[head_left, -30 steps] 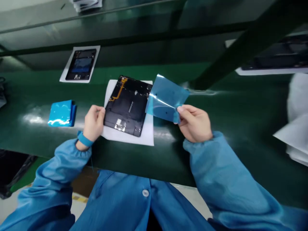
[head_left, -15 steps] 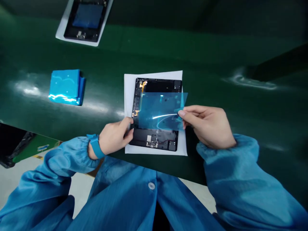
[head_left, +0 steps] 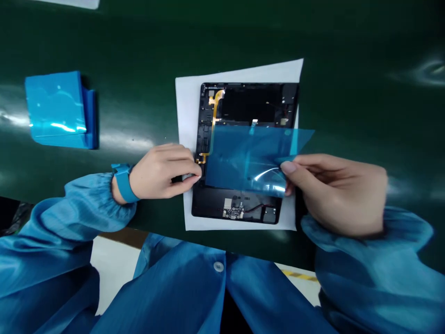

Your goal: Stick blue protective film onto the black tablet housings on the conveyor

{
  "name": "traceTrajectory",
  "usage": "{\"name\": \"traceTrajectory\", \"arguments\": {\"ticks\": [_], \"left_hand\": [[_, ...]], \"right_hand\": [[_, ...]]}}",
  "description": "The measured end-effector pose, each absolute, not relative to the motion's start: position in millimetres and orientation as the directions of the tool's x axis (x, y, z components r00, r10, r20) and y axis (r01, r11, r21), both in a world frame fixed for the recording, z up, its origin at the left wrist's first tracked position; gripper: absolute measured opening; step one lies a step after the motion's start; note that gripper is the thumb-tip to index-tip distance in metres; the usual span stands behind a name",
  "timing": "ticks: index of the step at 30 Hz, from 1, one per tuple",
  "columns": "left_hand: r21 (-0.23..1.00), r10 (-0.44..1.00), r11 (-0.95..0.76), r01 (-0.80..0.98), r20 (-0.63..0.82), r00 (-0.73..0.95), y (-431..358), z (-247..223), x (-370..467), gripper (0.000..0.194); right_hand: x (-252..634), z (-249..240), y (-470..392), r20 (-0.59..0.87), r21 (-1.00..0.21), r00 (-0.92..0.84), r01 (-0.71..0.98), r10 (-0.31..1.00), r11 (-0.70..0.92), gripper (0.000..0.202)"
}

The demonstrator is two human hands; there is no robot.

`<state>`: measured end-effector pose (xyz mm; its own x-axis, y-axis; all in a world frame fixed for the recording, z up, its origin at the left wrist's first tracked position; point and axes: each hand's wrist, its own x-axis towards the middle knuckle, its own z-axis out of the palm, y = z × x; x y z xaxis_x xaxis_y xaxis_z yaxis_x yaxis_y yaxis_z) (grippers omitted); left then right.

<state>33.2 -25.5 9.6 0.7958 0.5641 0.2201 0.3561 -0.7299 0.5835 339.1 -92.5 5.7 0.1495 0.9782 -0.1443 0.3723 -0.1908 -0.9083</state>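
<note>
An opened black tablet housing (head_left: 215, 204) lies on a white sheet (head_left: 189, 111), with orange flex cables, a small circuit board and wires showing inside. Over its middle is a clear blue film (head_left: 243, 157), its right part jutting past the housing's right edge. My right hand (head_left: 333, 190) pinches the film by that right side, between thumb and fingers. At the housing's left edge, my left hand (head_left: 167, 171) has thumb and forefinger pressed together. Whatever may be between those fingertips is hidden. Whether the film touches the housing all over, I cannot tell.
To the left, a stack of blue film sheets (head_left: 55, 109) lies on the dark green table (head_left: 139, 51). The corner of another white sheet (head_left: 83, 3) shows at the top left. The table's front edge runs close to my body.
My view has shifted closer, so the second tablet housing at the top left is out of sight. My left thumb and forefinger have come together. The right hand still holds the film.
</note>
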Motion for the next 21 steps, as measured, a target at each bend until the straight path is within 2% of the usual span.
{"name": "traceTrajectory", "arguments": {"ticks": [5, 10, 16, 21], "left_hand": [[0.571, 0.569, -0.712, 0.409, 0.128, 0.812, -27.4, 8.6, 31.9, 0.024], [0.580, 0.575, -0.698, 0.419, 0.107, 0.811, -26.8, 7.8, 33.0, 0.024], [0.587, 0.604, -0.651, 0.480, 0.018, 0.797, -26.6, 9.1, 34.3, 0.025], [0.579, 0.590, -0.679, 0.451, 0.065, 0.804, -26.4, 9.8, 34.1, 0.023]], "right_hand": [[339.0, 5.3, -93.1, -0.124, -0.896, 0.169, 0.404, 0.978, -0.183, 0.008], [338.6, 8.9, -92.3, -0.152, -0.880, 0.188, 0.421, 0.970, -0.219, 0.009], [336.3, 12.6, -91.2, -0.192, -0.869, 0.194, 0.421, 0.962, -0.258, 0.011], [336.5, 12.0, -91.3, -0.182, -0.870, 0.182, 0.429, 0.966, -0.245, 0.007]]}}
